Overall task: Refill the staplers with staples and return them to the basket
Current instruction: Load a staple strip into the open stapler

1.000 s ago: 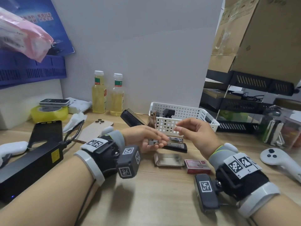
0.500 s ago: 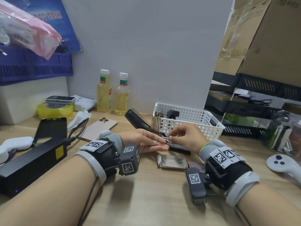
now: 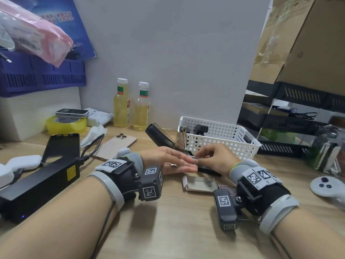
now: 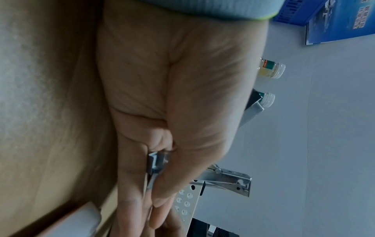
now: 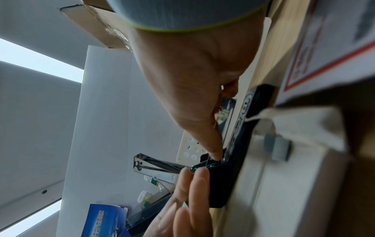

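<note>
A black stapler (image 3: 209, 170) lies on the wooden table in front of the white basket (image 3: 233, 139), its lid (image 3: 158, 134) swung open to the back left. My right hand (image 3: 197, 157) pinches a short staple strip down at the stapler's metal channel; in the right wrist view the thumb tip (image 5: 211, 149) presses into the stapler (image 5: 229, 168). My left hand (image 3: 179, 163) lies beside it, fingers straight, the thumb pinning a grey staple strip (image 4: 156, 162) against them. A second stapler (image 3: 200, 128) stands in the basket.
An open staple box tray (image 3: 197, 184) and its red sleeve (image 3: 225, 187) lie just in front of the stapler. Two yellow bottles (image 3: 121, 105), phones (image 3: 115, 146), a black power brick (image 3: 37, 184) and a tape roll (image 3: 65, 124) fill the left. A white controller (image 3: 324, 186) lies at right.
My right hand has come down from in front of the basket onto the stapler's channel. The left hand has stayed beside the stapler, fingers now straighter.
</note>
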The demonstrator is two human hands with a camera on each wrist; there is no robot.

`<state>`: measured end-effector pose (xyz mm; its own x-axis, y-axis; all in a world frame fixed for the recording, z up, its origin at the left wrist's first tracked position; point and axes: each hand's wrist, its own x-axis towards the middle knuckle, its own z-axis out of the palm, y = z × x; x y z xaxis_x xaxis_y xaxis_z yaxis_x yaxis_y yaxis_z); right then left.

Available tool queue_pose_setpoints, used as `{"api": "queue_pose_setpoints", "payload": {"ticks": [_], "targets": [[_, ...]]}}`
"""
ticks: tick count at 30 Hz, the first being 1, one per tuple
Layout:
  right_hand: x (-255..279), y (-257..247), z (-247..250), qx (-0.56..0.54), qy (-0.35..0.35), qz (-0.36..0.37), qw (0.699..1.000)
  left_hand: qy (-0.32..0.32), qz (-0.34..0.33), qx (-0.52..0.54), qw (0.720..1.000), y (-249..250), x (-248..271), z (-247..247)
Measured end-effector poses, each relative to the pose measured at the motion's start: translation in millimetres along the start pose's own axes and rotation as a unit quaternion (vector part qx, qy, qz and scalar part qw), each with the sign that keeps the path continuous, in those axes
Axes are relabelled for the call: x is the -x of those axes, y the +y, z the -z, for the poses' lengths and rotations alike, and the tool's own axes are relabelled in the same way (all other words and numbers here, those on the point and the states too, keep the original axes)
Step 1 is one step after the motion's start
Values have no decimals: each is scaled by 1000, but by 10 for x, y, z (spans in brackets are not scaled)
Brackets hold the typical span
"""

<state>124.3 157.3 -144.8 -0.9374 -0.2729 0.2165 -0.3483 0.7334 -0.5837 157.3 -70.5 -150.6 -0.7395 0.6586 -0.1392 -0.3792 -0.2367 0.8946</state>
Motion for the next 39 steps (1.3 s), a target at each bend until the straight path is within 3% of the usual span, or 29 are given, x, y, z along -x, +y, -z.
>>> {"api": "queue_pose_setpoints", "payload": {"ticks": [6,9,15,22,30,34,39], "targets": [[113,-42,87,-41,64,46,996,4,4,13,1000,12,0,-4],[166,-64,107,-55,17,70,996,10,7,15,1000,4,-1,-13],[169,-25,94,-63,-14,39,997,-16,14,2,1000,-11,3,-13],[260,22,281,-9,58,-14,998,-13,2,8,1000,10,35,-43],[268,22,311,43,72,-19,996,30,-8,-31,999,7,50,-108],[280,6,307,77,71,4,994,46,-7,-40,998,-1,23,-108],[353,-164,154,5,79,119,990,52,-9,-43,998,-22,0,-133]]}}
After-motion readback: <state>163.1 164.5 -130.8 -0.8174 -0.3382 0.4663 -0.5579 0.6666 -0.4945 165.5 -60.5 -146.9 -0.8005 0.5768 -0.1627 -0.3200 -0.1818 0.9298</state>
